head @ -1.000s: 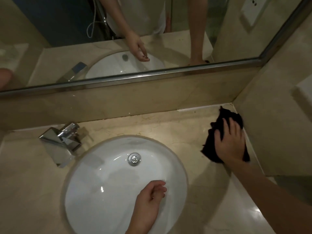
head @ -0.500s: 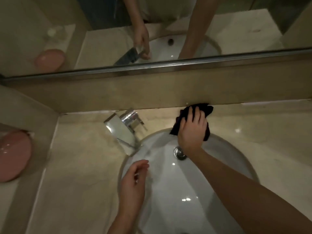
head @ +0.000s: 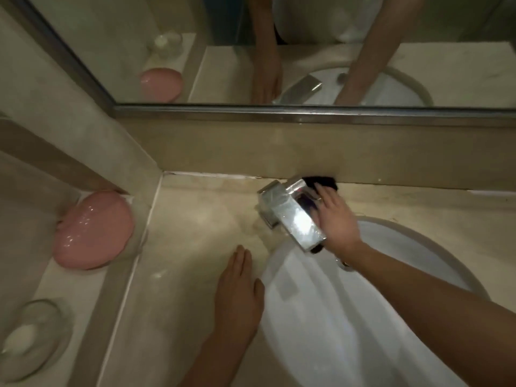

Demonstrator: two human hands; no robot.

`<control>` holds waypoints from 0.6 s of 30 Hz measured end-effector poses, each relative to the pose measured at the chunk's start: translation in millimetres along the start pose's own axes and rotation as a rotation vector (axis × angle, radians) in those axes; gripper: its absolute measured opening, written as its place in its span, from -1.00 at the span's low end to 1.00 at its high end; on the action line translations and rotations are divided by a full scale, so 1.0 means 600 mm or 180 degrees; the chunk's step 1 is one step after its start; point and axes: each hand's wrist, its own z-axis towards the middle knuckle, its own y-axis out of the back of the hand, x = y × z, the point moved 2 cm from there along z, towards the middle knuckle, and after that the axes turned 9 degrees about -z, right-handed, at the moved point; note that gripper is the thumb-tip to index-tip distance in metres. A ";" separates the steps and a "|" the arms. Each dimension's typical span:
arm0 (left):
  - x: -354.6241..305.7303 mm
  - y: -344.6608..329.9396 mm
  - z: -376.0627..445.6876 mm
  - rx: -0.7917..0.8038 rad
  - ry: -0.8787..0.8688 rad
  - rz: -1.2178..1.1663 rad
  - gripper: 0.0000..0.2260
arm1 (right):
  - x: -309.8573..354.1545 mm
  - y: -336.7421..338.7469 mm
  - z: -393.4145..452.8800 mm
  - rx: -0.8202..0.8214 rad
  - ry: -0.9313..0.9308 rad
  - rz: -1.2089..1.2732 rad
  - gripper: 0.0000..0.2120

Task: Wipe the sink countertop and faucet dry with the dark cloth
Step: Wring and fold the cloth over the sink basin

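The chrome faucet point(head: 290, 216) stands at the back left rim of the white sink basin point(head: 349, 317), its flat spout reaching over the bowl. My right hand point(head: 336, 219) lies flat on the dark cloth point(head: 324, 182), pressing it against the faucet's right side and the beige countertop point(head: 201, 219). Most of the cloth is hidden under the hand; a bit shows by the back wall and under the spout tip. My left hand point(head: 238, 297) rests flat on the countertop, fingers straight, just left of the basin rim.
A pink rounded dish point(head: 92, 230) sits on a lower ledge at the left, with a clear glass bowl point(head: 33, 339) nearer me. The mirror point(head: 279, 51) runs along the back wall above a beige backsplash. A side wall closes the counter's left end.
My right hand slid the cloth leftward along the back of the counter, from the right corner to the faucet. My left hand left the basin and now lies flat on the countertop.
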 end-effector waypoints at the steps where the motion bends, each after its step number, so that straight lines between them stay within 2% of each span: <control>1: 0.004 0.003 0.001 -0.0012 -0.0062 -0.0044 -0.34 | 0.003 -0.003 0.001 0.0005 -0.0247 0.0028 -0.52; 3: 0.009 0.008 0.001 0.0036 -0.0175 -0.0160 -0.37 | 0.050 -0.011 -0.018 0.0220 -0.0575 0.0362 -0.50; 5: 0.011 0.014 0.002 0.0202 -0.0168 -0.0246 -0.41 | 0.112 -0.005 -0.065 0.0373 -0.1003 0.1157 -0.53; 7: 0.011 0.021 0.003 0.0196 -0.0237 -0.0427 -0.41 | 0.157 0.004 -0.097 0.0299 -0.1091 0.1018 -0.62; 8: 0.010 0.025 0.002 0.0178 -0.0225 -0.0574 -0.44 | 0.174 0.016 -0.107 0.0263 -0.1171 0.1314 -0.64; 10: 0.013 0.033 -0.002 0.0094 0.0011 -0.1169 -0.56 | 0.216 0.036 -0.121 0.0202 -0.0921 0.1531 -0.71; 11: 0.021 0.035 -0.005 -0.0082 0.0240 -0.1546 -0.60 | 0.245 0.050 -0.127 0.0106 -0.0577 0.1491 -0.74; 13: 0.047 0.031 -0.012 -0.0302 0.0891 -0.2246 -0.64 | 0.302 0.083 -0.136 0.0164 -0.0256 0.1865 -0.74; 16: 0.073 0.027 -0.012 -0.0273 0.1288 -0.2935 -0.72 | 0.343 0.106 -0.122 0.0364 -0.0313 0.2286 -0.61; 18: 0.076 0.043 -0.018 -0.0494 0.1171 -0.3171 -0.68 | 0.333 0.100 -0.117 0.0486 -0.0470 0.2255 -0.52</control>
